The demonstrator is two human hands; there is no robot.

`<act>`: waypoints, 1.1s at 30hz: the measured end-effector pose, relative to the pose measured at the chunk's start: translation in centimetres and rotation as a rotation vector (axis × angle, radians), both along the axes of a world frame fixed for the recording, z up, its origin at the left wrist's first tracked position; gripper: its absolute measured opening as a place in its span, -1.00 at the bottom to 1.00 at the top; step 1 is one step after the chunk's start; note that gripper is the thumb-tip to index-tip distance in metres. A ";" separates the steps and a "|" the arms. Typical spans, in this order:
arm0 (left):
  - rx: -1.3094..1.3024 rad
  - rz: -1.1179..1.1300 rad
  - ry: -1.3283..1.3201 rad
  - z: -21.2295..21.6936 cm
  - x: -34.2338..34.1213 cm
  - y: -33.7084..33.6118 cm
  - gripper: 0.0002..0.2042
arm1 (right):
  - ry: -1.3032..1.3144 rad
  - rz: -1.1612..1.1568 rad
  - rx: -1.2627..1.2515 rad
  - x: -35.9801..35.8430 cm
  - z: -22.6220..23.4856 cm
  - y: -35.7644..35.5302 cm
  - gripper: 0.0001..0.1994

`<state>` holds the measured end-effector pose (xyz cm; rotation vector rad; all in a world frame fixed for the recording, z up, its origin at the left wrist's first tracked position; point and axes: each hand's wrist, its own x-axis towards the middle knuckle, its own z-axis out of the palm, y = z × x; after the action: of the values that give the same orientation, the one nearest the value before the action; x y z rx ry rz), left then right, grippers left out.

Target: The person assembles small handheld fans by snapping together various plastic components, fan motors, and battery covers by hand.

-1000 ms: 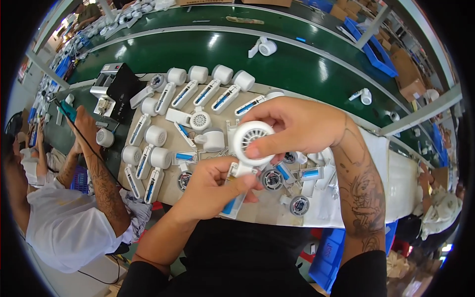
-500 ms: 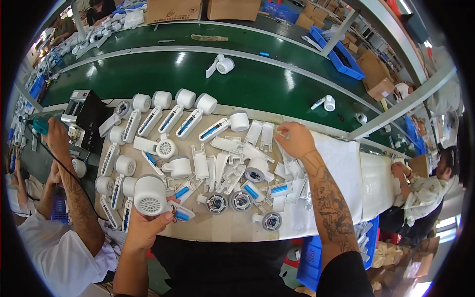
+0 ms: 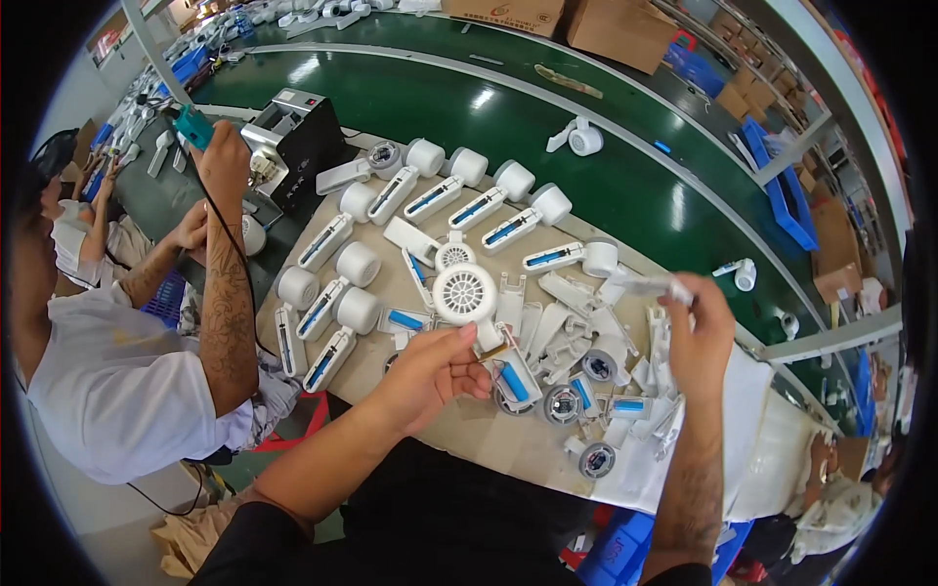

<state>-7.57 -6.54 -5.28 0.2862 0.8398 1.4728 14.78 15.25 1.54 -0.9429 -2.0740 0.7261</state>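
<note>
White plastic dominates the centre of the frame: a handheld fan body point(image 3: 469, 298) with a round grilled head and a blue-marked handle is held just above the pale work mat point(image 3: 508, 449). Left hand point(image 3: 430, 376), lower centre, grips the fan's handle end, fingers curled closed around it, the grille facing up toward the camera. Right hand point(image 3: 699, 337), right of centre, is raised above the mat and pinches a slim white plastic cover piece point(image 3: 650, 285) between thumb and fingertips; the piece juts toward the left of the frame. The two hands are well apart.

Below and between the hands lies a loose heap of white shell parts point(image 3: 567, 337), with several round motor units point(image 3: 562, 402) showing dark centres. To the upper left of the heap, finished white fans point(image 3: 484, 200) lie in rows, each with a cylindrical head and a blue strip along the handle. A black boxed machine point(image 3: 293, 146) stands at the mat's upper left corner.

Beyond the mat, a green conveyor belt point(image 3: 469, 107) curves across the upper frame, carrying a single white fan point(image 3: 578, 139). Cardboard boxes point(image 3: 557, 24) sit at the top edge. At far left, a co-worker in a white shirt point(image 3: 107, 391) raises a tattooed forearm holding a teal tool point(image 3: 192, 125).
</note>
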 end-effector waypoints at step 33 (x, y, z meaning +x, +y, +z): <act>-0.200 0.449 1.484 5.1 -11.1 -2.2 -0.77 | 0.033 0.459 -0.731 0.5 -4.8 -15.9 -0.78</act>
<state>-18.71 -8.79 -0.22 1.1555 2.3208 1.4075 15.23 -0.61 -3.28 -0.8000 -2.0326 1.8064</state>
